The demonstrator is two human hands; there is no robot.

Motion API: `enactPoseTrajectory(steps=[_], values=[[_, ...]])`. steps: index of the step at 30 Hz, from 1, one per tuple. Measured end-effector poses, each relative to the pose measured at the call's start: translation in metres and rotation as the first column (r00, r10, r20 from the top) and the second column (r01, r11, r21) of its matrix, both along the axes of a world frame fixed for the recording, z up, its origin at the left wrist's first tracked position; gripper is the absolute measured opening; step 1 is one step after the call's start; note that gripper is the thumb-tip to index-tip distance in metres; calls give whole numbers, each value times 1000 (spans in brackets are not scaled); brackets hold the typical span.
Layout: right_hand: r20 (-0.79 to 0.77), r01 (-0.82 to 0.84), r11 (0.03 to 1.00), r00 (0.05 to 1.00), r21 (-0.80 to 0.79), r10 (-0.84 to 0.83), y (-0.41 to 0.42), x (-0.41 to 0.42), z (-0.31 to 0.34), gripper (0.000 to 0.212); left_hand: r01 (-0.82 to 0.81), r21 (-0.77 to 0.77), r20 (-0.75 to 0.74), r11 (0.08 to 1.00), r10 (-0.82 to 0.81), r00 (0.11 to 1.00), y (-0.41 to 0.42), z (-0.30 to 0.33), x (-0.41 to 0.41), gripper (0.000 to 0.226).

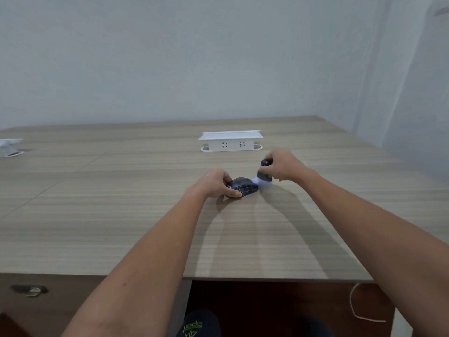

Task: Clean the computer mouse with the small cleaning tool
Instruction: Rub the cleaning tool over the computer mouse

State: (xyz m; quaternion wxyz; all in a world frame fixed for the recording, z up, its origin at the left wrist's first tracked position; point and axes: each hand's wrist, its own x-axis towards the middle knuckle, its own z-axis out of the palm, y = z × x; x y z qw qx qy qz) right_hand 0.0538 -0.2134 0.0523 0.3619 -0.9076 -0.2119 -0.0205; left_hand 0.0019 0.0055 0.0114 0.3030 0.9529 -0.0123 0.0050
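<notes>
A dark grey computer mouse (243,186) lies on the wooden table (121,215), a little right of centre. My left hand (213,182) grips its left side, thumb on the near edge and fingers behind. My right hand (283,167) holds a small black cleaning brush (264,175) upright by its handle. The brush's pale bristles are blurred and touch the right end of the mouse.
A white socket box (230,141) stands on the table behind the hands. Another white box (9,145) sits at the far left edge. The table's front edge runs across the bottom, with a white cable (354,305) hanging below on the right.
</notes>
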Motion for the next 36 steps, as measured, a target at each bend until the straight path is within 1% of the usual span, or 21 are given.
enactPoseTrajectory(steps=[3, 4, 6, 8, 9, 11, 13, 14, 15, 17, 18, 20, 22, 23, 25, 27, 29, 31, 32, 34, 36], values=[[-15, -56, 993, 998, 108, 58, 3, -1, 4, 20, -10, 8, -1, 1000, 10, 1000, 1, -1, 1, 38], [-35, -78, 991, 996, 111, 83, 4, -3, 4, 18, -12, 6, 1, 1000, 12, 1000, 1, -1, 1, 38], [-45, -61, 998, 997, 12, 62, 3, -2, 2, 15, -5, -2, 6, 1000, 5, 1000, 1, -1, 1, 38], [30, 24, 994, 999, -111, -21, 1, 0, -1, 15, -1, -11, 6, 1000, 1, 1000, 1, -1, 0, 37], [65, 63, 992, 996, -112, -56, 1, 1, -2, 18, 2, -14, 7, 1000, -2, 1000, 1, -1, -1, 36], [88, 68, 997, 994, -21, -66, 0, 1, -5, 21, 6, -16, 12, 1000, -6, 1000, 1, -2, -1, 35], [39, 32, 995, 999, 96, -36, -2, -2, -9, 19, 1, -15, 15, 1000, -1, 1000, 1, -2, -1, 36], [3, 30, 994, 1000, 103, -30, -3, -1, -12, 19, -3, -17, 14, 1000, 4, 1000, 1, -2, -1, 37], [-11, 42, 997, 999, 71, -42, -4, 0, -15, 19, -4, -18, 13, 1000, 4, 1000, 0, -2, -2, 38], [24, 96, 995, 995, -19, -95, -7, 6, -19, 21, 0, -20, 10, 1000, 0, 1000, 0, 0, -3, 38], [45, 127, 992, 991, -29, -125, -8, 8, -20, 22, 3, -19, 8, 1000, -3, 1000, 0, 0, -3, 38], [89, 122, 992, 988, 37, -125, -10, 8, -19, 24, 17, -15, 10, 1000, -17, 1000, 0, 0, -4, 37], [53, 34, 986, 998, 161, -43, -12, 1, -19, 24, 40, -26, 14, 999, -40, 999, 2, 0, -5, 34], [23, -2, 982, 1000, 189, -3, -14, -2, -21, 22, 49, -44, 17, 998, -48, 999, 2, -1, -6, 33], [15, -16, 988, 1000, 155, 14, -18, -2, -28, 21, 61, -73, 35, 995, -59, 998, 1, 0, -10, 31], [49, 42, 993, 998, 112, -47, -19, 3, -34, 23, 72, -84, 62, 994, -67, 996, -2, 1, -13, 31], [64, 62, 980, 995, 190, -75, -18, 2, -34, 23, 74, -94, 67, 993, -68, 995, -4, 2, -14, 31], [28, 4, 961, 1000, 275, -13, -18, -2, -30, 21, 85, -115, 60, 990, -78, 995, -6, 2, -15, 30], [0, -30, 959, 1000, 281, 31, -17, -3, -29, 20, 90, -124, 60, 988, -83, 995, -6, 2, -14, 29], [10, -49, 980, 999, 194, 48, -18, -2, -30, 21, 73, -127, 59, 989, -66, 996, -6, 2, -14, 31], [88, 29, 995, 995, 95, -37, -18, 2, -32, 22, 37, -119, 67, 992, -29, 997, -6, 0, -11, 32]])
